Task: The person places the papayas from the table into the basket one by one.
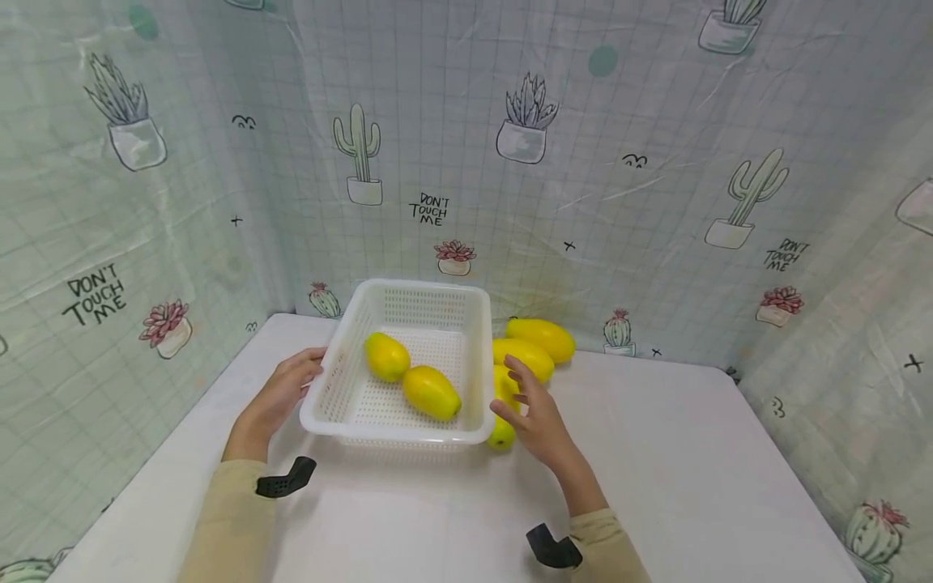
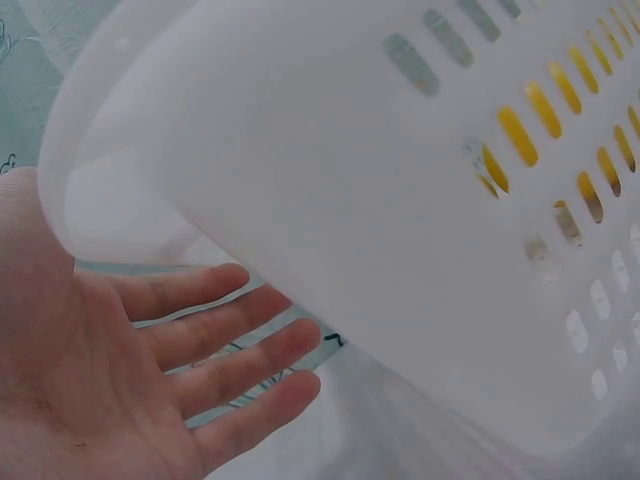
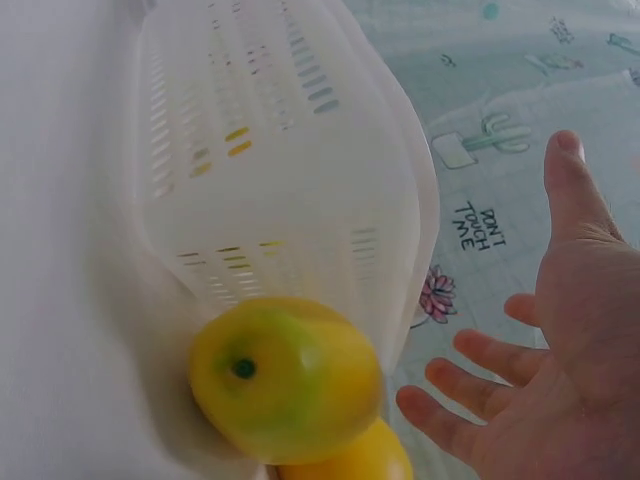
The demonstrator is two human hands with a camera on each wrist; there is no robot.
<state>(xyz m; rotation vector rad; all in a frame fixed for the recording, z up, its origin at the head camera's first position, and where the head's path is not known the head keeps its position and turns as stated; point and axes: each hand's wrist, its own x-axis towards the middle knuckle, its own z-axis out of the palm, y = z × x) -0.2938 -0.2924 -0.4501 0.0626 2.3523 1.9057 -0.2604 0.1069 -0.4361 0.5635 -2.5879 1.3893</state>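
A white plastic basket (image 1: 408, 434) with slotted walls has two yellow papaya-shaped fruits inside, one fruit (image 1: 387, 357) behind the other fruit (image 1: 432, 393). My left hand (image 1: 280, 394) is at its left side, with straight, slightly spread fingers (image 2: 250, 410) beneath the rim; the thumb is mostly hidden. On the other side, my right hand (image 1: 538, 417) is held beside the right rim with spread fingers and nothing in its grasp. Several more yellow fruits (image 1: 541, 339) lie against the basket's right side, partly behind that hand. Nearest in the right wrist view is a greenish-tipped fruit (image 3: 290, 375).
The white table (image 1: 656, 461) extends around the basket. A curtain (image 1: 452, 121) printed with cacti hangs behind the table and along both sides. Black wrist mounts (image 1: 287, 478) sit at both sleeves.
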